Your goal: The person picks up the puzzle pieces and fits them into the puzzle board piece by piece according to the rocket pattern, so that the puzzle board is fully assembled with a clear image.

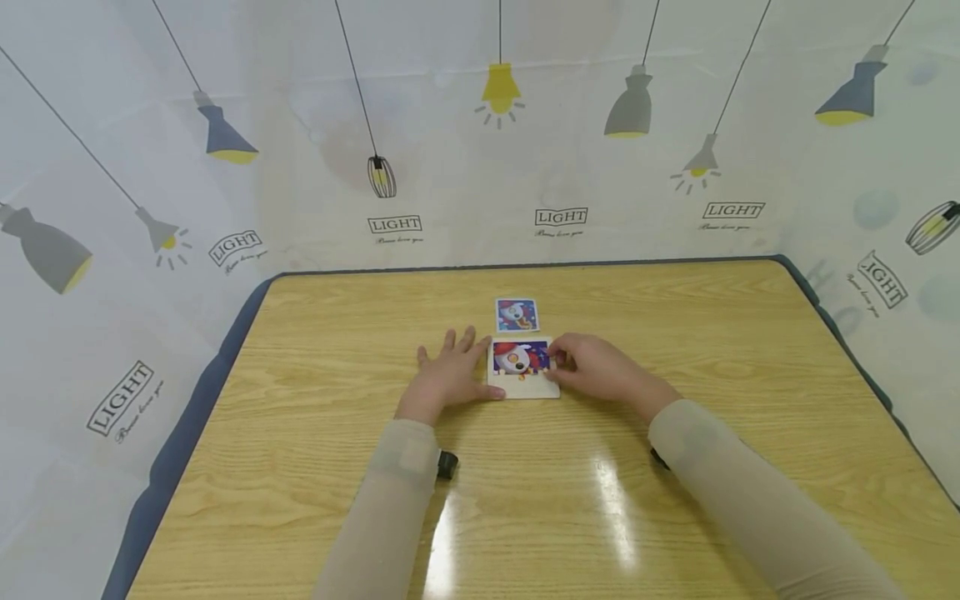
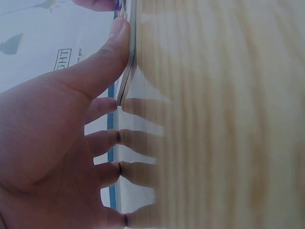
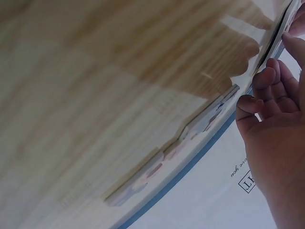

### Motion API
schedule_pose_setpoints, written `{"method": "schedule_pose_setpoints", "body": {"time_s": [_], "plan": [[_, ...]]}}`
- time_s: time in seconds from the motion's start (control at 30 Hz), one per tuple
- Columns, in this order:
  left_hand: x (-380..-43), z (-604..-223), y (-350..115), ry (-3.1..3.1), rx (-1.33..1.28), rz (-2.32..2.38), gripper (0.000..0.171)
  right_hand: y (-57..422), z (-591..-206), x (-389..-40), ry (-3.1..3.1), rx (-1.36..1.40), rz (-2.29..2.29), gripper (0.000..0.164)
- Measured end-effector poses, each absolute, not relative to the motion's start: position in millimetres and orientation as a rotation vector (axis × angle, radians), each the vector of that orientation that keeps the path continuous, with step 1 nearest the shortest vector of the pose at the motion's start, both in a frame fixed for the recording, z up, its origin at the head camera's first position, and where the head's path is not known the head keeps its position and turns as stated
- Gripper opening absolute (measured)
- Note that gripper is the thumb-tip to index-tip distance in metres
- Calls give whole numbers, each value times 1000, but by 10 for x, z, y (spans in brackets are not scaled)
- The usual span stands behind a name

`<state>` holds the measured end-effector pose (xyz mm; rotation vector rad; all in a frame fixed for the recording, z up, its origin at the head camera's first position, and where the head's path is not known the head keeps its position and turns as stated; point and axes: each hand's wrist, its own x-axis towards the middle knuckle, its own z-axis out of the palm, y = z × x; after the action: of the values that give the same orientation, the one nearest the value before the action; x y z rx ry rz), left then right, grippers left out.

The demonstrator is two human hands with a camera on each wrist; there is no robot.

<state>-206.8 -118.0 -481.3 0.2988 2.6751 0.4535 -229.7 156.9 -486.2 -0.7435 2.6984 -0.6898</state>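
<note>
In the head view, a pale board (image 1: 536, 388) lies flat on the table, its upper part covered by a colourful cartoon picture (image 1: 516, 358) with an uneven lower edge, like joined puzzle pieces. My left hand (image 1: 448, 379) rests beside it with fingers spread on the tabletop; the thumb (image 2: 107, 62) lies on the board's lower left corner. At the picture's right edge, my right hand (image 1: 592, 367) has its thumb and fingertips brought together on a small purple puzzle piece, mostly hidden by the fingers. Its other fingers (image 3: 271, 88) are curled.
Just beyond the board lies another colourful picture section (image 1: 517, 315), seen edge-on as thin stepped pieces in the right wrist view. The wooden table (image 1: 337, 333) reaches a wall cloth (image 1: 465, 183) printed with lamps at the back and sides.
</note>
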Motion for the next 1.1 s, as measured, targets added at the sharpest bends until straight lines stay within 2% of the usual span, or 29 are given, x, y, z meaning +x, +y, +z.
{"method": "schedule_pose_setpoints", "body": {"time_s": [0.33,0.6,1.1], "plan": [[-2067,-4813,-1180,2675,295,452,104,1560,-4855,-2287,2703,-777,-661,38],[-2072,-4819,-1182,2673,296,446,104,1558,-4875,-2273,2695,-981,-668,35],[-2076,-4802,-1179,2668,306,424,104,1552,-4895,-2240,2673,-1034,-586,36]]}}
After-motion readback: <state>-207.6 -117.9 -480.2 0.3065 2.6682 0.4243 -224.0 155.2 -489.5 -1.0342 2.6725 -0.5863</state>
